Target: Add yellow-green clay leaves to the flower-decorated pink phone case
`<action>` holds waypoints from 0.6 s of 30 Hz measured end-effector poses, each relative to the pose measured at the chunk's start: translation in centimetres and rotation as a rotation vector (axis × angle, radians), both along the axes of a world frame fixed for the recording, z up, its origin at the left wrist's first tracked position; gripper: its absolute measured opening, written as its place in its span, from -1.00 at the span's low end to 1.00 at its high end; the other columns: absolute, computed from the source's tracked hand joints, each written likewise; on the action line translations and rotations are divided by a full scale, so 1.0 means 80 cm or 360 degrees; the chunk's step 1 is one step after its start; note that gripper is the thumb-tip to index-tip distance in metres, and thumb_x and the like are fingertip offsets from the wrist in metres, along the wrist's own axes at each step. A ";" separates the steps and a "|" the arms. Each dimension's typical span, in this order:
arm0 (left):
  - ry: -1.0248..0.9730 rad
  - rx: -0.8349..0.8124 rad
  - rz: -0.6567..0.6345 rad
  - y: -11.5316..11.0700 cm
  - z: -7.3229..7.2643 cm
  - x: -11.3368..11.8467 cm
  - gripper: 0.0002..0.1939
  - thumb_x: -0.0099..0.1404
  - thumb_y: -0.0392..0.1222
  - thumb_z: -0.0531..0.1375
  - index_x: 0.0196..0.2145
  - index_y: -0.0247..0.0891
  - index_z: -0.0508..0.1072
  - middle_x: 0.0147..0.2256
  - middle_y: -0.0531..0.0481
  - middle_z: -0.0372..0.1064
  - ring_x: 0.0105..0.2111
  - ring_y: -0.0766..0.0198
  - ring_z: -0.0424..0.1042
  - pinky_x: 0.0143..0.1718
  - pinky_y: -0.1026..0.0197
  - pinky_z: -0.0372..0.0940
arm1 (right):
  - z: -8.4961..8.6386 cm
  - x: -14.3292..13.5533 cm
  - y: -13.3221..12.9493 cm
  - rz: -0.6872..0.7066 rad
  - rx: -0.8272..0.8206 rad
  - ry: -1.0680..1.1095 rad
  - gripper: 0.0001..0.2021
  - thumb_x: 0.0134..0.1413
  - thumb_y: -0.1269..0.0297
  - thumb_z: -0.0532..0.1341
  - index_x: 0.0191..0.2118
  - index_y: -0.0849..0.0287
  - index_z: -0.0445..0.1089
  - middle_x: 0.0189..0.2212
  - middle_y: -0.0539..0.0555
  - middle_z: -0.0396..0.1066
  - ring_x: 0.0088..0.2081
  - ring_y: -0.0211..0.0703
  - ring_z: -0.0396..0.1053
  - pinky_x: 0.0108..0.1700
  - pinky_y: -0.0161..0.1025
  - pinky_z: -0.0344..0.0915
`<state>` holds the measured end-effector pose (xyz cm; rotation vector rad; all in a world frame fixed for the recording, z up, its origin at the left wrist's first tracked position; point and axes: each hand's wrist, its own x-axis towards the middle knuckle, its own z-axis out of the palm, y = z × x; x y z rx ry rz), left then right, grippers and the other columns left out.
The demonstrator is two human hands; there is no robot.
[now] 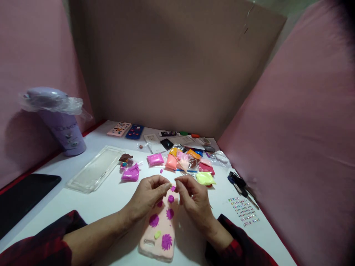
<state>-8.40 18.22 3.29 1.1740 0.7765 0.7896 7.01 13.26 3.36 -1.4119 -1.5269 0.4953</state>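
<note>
A phone case (146, 232) covered in pale peach clay lies in front of me on the white table. Several purple clay flowers (166, 242) with spiky petals are on it, along with one small yellow-green clay piece (157, 234). Above the far end of the case, my left hand (149, 195) is closed, thumb and forefinger pinched together. Opposite it, a short gap away, my right hand (195, 201) is pinched in the same way. Whatever is between the fingertips is too small to make out. Part of the case's far end is hidden behind the hands.
Clay packets (155, 159), among them a yellow one (205, 178), lie beyond my hands. To the left are a clear plastic case (94, 170), a black phone (27, 195) and a lilac tumbler (65, 133). Keys (241, 186) and gem stickers (245, 212) lie right. Pink walls flank the table.
</note>
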 end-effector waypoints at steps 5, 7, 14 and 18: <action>-0.0086 -0.0079 0.0133 0.002 -0.002 0.002 -0.75 0.14 -0.08 0.24 -0.47 -0.31 0.31 -0.68 0.22 0.11 -0.73 0.55 -0.03 -0.68 0.40 0.03 | 0.025 0.057 0.000 -0.0276 -0.0092 -0.0115 -0.74 0.20 0.12 0.05 -0.35 0.18 0.33 -0.52 0.00 0.36 -0.60 -0.31 0.25 -0.53 -0.36 0.22; -0.0104 -0.0066 0.0175 0.005 -0.001 0.002 -0.74 0.14 -0.07 0.24 -0.48 -0.31 0.29 -0.69 0.22 0.12 -0.75 0.56 -0.04 -0.71 0.42 -0.05 | 0.028 0.077 -0.004 -0.0344 -0.0180 -0.0185 -0.71 0.19 0.09 0.05 -0.38 0.18 0.34 -0.56 -0.01 0.36 -0.62 -0.31 0.26 -0.54 -0.35 0.23; -0.0145 -0.0056 0.0176 0.010 -0.002 0.001 -0.66 0.10 -0.01 0.25 -0.53 -0.29 0.22 -0.70 0.24 0.05 -0.74 0.57 -0.08 -0.73 0.44 -0.16 | 0.025 0.114 -0.025 -0.0491 -0.0427 -0.0559 -0.75 0.11 0.12 0.10 -0.45 0.15 0.38 -0.55 0.01 0.42 -0.60 -0.22 0.33 -0.54 -0.33 0.15; -0.0116 -0.0060 0.0124 0.006 -0.007 0.001 -0.71 0.12 -0.04 0.25 -0.51 -0.30 0.27 -0.70 0.23 0.09 -0.75 0.57 -0.06 -0.71 0.42 -0.07 | 0.025 0.121 -0.028 -0.0586 -0.0477 -0.0746 -0.80 0.07 0.17 0.11 -0.43 0.12 0.42 -0.49 0.03 0.47 -0.55 -0.18 0.37 -0.47 -0.30 0.15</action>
